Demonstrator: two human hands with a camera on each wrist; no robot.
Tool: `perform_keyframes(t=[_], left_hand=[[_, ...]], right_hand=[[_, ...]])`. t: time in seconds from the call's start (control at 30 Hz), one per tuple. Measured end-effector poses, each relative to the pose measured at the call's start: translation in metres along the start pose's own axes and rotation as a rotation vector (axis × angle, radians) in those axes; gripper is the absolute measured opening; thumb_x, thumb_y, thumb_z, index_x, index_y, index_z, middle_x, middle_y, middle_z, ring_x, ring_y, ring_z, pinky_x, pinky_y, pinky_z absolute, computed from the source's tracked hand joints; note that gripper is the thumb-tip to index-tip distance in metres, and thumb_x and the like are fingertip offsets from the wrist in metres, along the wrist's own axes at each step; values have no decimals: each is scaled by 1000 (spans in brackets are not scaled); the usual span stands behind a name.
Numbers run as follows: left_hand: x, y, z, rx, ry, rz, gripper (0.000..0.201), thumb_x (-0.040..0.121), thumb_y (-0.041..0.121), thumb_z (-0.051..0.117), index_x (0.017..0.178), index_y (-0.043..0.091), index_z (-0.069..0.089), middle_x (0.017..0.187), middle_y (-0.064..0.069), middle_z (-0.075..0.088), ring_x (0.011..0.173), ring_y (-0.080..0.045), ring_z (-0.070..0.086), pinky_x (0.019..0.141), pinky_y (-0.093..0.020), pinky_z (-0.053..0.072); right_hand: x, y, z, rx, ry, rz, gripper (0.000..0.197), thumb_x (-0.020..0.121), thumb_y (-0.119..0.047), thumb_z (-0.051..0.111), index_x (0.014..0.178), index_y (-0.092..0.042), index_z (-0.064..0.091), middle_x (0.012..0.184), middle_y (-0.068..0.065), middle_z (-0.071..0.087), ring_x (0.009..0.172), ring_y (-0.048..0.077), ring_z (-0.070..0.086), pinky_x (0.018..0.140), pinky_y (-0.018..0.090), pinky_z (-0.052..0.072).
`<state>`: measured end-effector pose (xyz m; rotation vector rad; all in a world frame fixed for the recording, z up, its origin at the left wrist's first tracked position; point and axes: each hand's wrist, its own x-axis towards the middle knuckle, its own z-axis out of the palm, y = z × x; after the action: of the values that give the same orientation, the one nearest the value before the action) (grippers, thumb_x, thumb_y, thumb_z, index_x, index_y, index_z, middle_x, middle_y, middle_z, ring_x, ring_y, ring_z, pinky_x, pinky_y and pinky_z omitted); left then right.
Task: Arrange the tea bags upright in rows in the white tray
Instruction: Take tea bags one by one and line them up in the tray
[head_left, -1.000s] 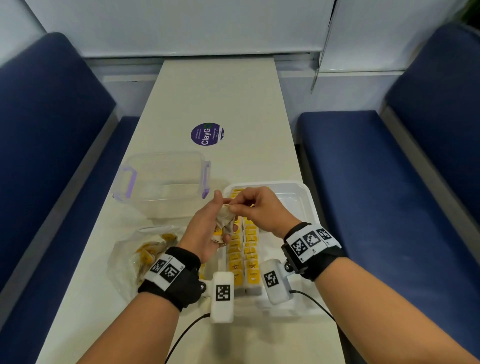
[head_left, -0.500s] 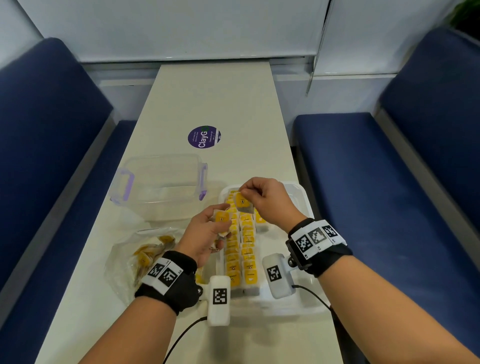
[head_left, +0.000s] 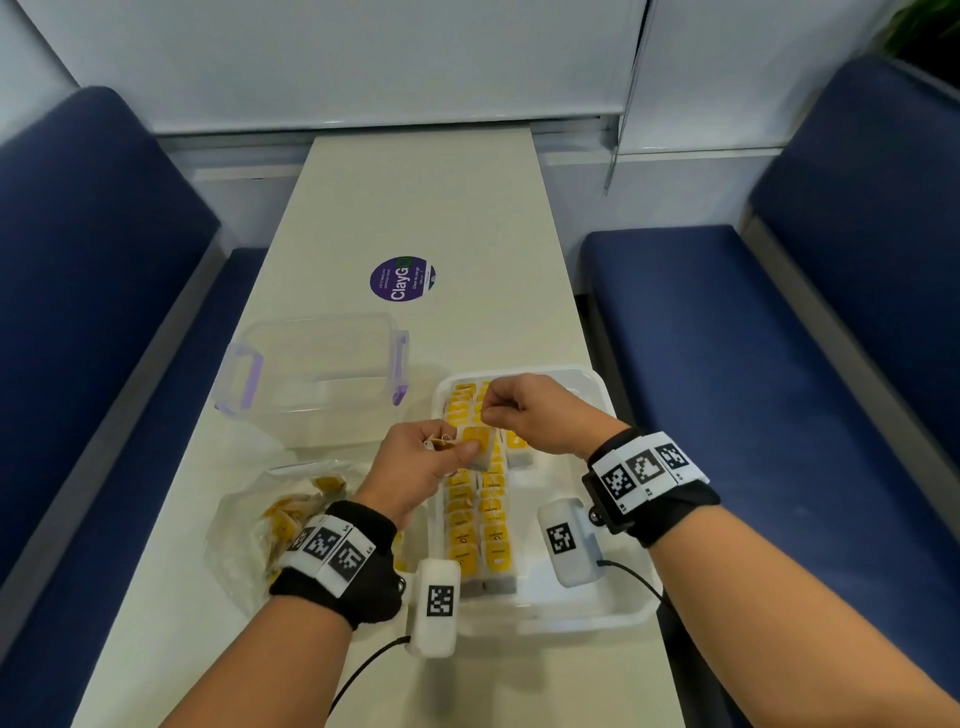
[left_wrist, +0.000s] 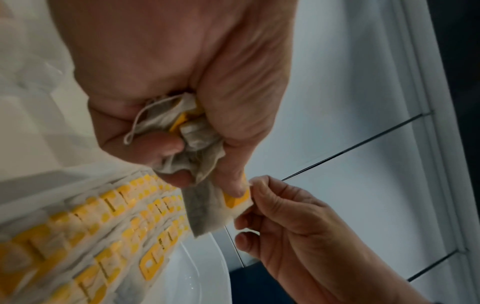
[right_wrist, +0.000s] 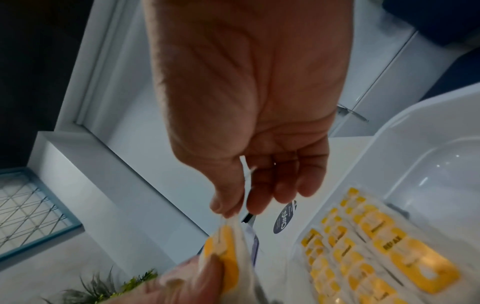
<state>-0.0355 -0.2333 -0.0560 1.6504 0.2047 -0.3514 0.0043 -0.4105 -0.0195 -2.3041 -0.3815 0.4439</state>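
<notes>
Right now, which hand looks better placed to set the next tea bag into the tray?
Probably the right hand. It pinches the top corner of the tea bag and hovers over the white tray. The left hand is full of bunched spare tea bags.

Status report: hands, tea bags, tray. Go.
Left hand grips spare bags, pinches one tea bag. Right hand pinches its top corner. White tray two rows full, third begun. Nothing obstructing.

Here are my bare forearms, each wrist wrapped in a black strap (head_left: 358, 582) carrying white tiles printed with black square codes (head_left: 644, 467), and a white coded camera pod (head_left: 436, 603) with a black cable (head_left: 363, 670) hanging beneath.
</notes>
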Motion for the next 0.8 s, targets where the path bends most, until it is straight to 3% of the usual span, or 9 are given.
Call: perform_keyframes(t=[0.13, 0.27, 0.43, 0.53, 0.6, 0.7, 0.8], left_hand=[[-3, 2, 0, 35, -93, 1, 21, 84, 2, 74, 76, 12, 57, 67, -7, 51, 49, -8, 47, 43, -13, 36], [-3, 3, 5, -18, -47, 81, 12, 83, -4, 72, 81, 6, 64, 63, 4, 53, 46, -2, 48, 44, -13, 36], [-1, 0, 6, -45, 47, 167, 16, 83, -3, 72, 89, 12, 68, 70, 7, 59, 53, 1, 52, 47, -13, 39], [-2, 0, 7, -28, 24, 150, 21, 86, 1, 70, 104, 13, 73, 79, 4, 68, 63, 0, 59, 50, -13, 41], [0, -1, 7, -8, 15, 125, 14, 88, 7, 70, 100, 12, 74, 82, 1, 69, 65, -4, 59, 51, -17, 40], [1, 0, 7, -15, 39, 107, 5, 90, 11, 69, 87, 11, 73, 63, 8, 59, 52, -3, 47, 49, -21, 35], [4, 0, 6, -15, 85, 91, 20, 90, 15, 70, 71, 13, 67, 53, 7, 44, 47, -7, 35, 46, -21, 31]], right_hand=[[2, -1, -3, -60, -22, -28, 16, 98, -19, 51, 100, -7, 61, 93, 4, 58, 80, 15, 52, 72, 26, 43], [2, 3, 9, 95, 6, -18, 15, 96, -16, 54, 81, -17, 57, 75, -9, 52, 67, 2, 46, 59, 10, 36], [0, 13, 19, 281, -62, 51, 18, 90, -8, 58, 72, -11, 59, 66, -4, 49, 59, 5, 42, 61, 18, 36], [1, 17, 21, 364, -89, 91, 14, 89, -10, 59, 90, 1, 67, 74, 4, 56, 70, 11, 48, 68, 26, 42], [1, 19, 22, 370, -105, 121, 14, 88, -10, 60, 90, 1, 68, 75, 3, 58, 70, 11, 50, 69, 26, 44], [0, 17, 20, 451, 23, 102, 7, 89, -9, 62, 82, -11, 64, 74, -4, 59, 68, 6, 52, 69, 22, 42], [-3, 16, 19, 688, 116, 2, 4, 88, -14, 62, 89, -16, 58, 82, 1, 62, 78, 12, 57, 76, 29, 47]])
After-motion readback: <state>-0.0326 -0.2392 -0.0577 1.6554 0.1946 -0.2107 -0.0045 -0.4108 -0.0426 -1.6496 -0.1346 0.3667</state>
